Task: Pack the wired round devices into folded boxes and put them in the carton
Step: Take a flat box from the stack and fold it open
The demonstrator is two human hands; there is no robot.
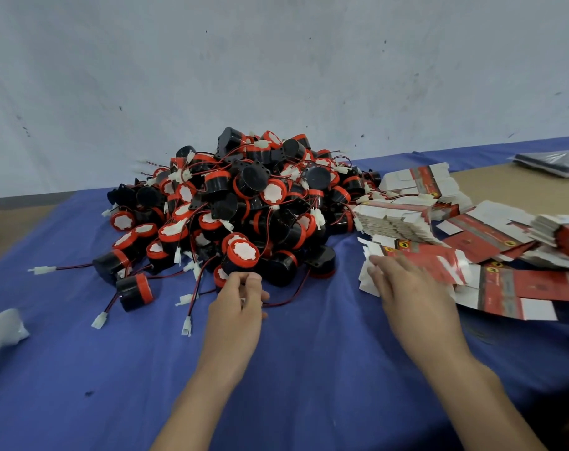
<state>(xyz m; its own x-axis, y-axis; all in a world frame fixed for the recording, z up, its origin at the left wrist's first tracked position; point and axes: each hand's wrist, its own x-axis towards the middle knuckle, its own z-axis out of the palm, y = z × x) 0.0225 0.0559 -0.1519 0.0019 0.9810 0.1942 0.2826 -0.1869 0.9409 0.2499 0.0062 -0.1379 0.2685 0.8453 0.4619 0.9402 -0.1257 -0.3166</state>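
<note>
Two hands low centre: left hand [239, 299] curled, grip pinches wire [286, 301] at pile [244, 196] edge, likely to tug one loose; right hand [403, 288] flat on blank [445, 266], holding nothing, likely to slide it.

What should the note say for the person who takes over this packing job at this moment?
Left hand: fingers curled at the front of the device pile, apparently pinching a wire.
Right hand: open, lying flat on a loose flat box.
Flat boxes lie stacked and scattered right of the pile, on the blue cloth.
Done: nothing visible; no folded box, carton not in view.
Left: fold a box, pack each device, load the carton.
</note>
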